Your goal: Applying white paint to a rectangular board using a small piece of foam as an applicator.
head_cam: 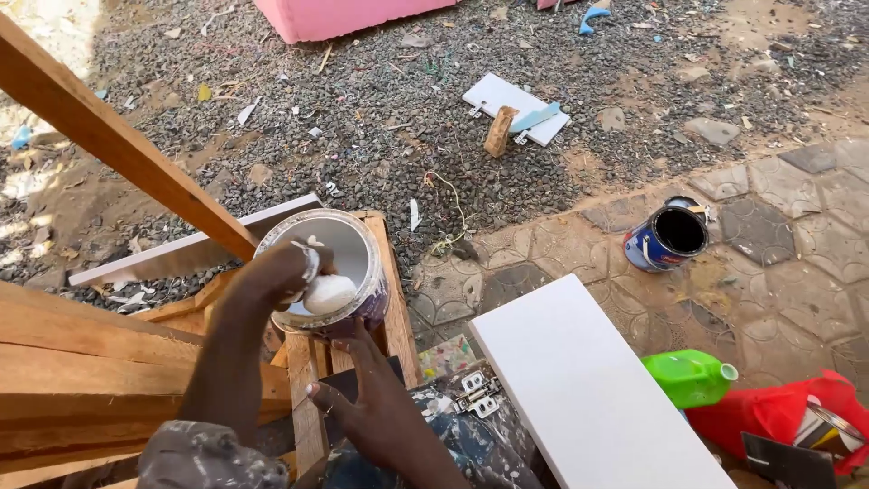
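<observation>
- White paint tin [358, 249]: round, tilted toward the camera, resting on a wooden frame [394, 299] at centre-left; inner wall coated white. Contents other than the coating not discernible.
- Left hand [294, 272]: reaches over the tin rim, fingers curled tight around a white-smeared lump [329, 292] at the tin mouth. Lump fully coated w/ white; its kind cannot be told.
- Right hand [376, 407]: below the tin, fingers stretched up, tips touching the tin's underside, supporting it. No closed grip visible.
- Timber: long wooden beam [118, 145] runs diagonally from upper left down to the tin; stacked planks at left edge.
- White board [588, 389]: flat panel lying just right of the hands, on the paving.
- Metal hinges [475, 389]: between right hand and white board, on a paint-spattered surface.
- Blue tin [665, 237]: on its side on the paving, well apart to the right; open mouth faces camera, interior dark, contents not visible.
- Green jug [688, 376]: lying near the board's right edge, beside a red bag [778, 412].
- Small white panel [516, 109]: on gravel, far side, w/ hinges attached and a wood offcut on top.
</observation>
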